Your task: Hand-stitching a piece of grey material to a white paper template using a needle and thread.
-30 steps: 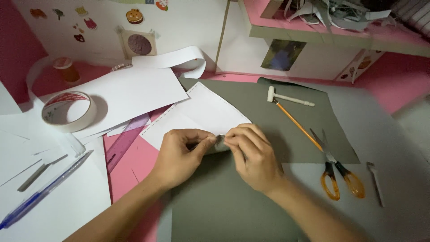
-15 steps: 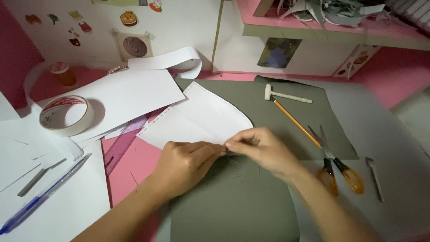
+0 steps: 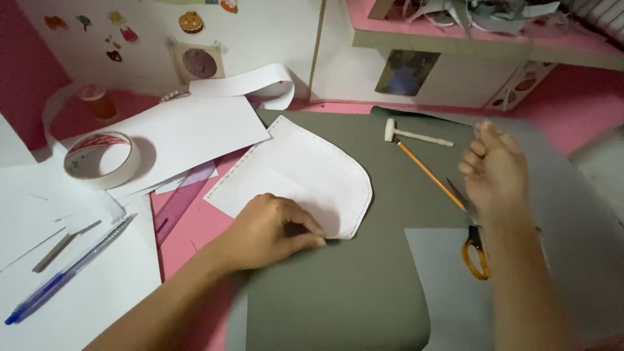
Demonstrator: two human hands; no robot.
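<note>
Here, left hand (image 3: 270,231) fingers flat on the curved white paper pattern (image 3: 299,172) over matte grey sheet (image 3: 338,286); right hand (image 3: 494,169) loosely curled, empty.

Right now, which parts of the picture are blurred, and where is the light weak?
Head view: the right hand is smeared by motion blur above the scissors; the left hand on the white paper piece is sharp; light is dim overall, darkest at the picture's lower edge, with soft shadow under the tape roll.

Right hand (image 3: 495,166) lifted off the white paper shape (image 3: 296,175), now up over the scissors (image 3: 473,237). Left hand (image 3: 270,229) alone pressing the paper's lower edge. More of the paper uncovered.
</note>
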